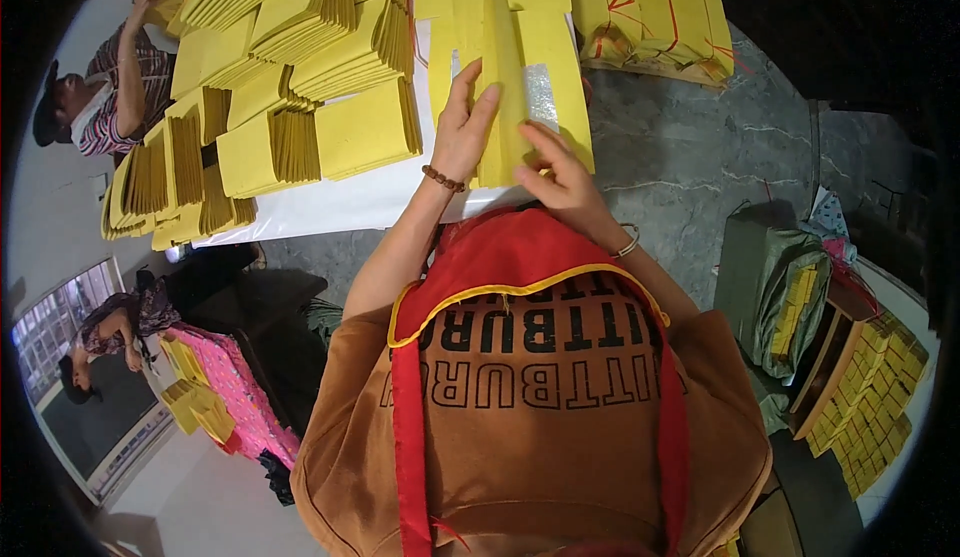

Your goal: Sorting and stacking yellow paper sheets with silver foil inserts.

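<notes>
Folding a thin yellow paper sheet with a silver foil square [520,107] on the white worktop [350,202], the left hand [462,132] lies flat and open against the raised flap while the right hand [560,182] pins its lower edge with spread fingers, so pressing the crease flat likely comes next.

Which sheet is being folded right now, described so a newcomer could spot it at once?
Start at the white table, left half piled with folded yellow stacks. Near its front edge, both hands meet on flat yellow sheets: left hand, right hand. The sheet is the only one standing up in a ridge between them, beside a silver foil square.
</notes>
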A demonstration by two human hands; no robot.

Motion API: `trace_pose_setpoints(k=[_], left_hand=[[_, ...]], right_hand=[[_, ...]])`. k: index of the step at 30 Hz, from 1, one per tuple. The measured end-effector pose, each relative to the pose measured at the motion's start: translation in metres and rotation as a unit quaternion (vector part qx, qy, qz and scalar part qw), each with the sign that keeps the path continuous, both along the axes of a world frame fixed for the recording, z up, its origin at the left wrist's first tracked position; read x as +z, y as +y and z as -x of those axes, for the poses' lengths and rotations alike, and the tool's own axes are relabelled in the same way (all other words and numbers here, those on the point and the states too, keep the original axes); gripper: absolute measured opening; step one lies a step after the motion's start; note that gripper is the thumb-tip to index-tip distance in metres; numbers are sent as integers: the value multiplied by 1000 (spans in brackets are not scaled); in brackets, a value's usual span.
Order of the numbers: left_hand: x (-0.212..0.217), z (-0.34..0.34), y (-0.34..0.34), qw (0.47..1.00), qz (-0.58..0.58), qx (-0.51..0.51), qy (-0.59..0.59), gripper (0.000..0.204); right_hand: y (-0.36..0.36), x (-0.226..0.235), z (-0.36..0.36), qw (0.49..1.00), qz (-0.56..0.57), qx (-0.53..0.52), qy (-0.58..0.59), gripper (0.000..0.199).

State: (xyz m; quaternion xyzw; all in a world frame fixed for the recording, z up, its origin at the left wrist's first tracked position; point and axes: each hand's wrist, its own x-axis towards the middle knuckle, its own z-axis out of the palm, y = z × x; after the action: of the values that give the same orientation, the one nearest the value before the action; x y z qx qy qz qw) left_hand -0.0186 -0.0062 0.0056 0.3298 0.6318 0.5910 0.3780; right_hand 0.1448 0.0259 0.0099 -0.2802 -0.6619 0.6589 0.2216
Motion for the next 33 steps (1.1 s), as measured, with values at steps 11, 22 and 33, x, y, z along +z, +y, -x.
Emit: trace_pose_setpoints(k=[11,22,33], left_hand=[[12,1,0,999,26,-38,3,66],[10,25,-4,992,91,-44,-82,38],[12,33,-12,991,78,-47,-95,35]], right_hand=[[36,-29,-28,920,-351,-133,-112,43],[26,-14,-32,978,-168,-86,-88,41],[23,1,-27,984,-146,-93,-50,43]])
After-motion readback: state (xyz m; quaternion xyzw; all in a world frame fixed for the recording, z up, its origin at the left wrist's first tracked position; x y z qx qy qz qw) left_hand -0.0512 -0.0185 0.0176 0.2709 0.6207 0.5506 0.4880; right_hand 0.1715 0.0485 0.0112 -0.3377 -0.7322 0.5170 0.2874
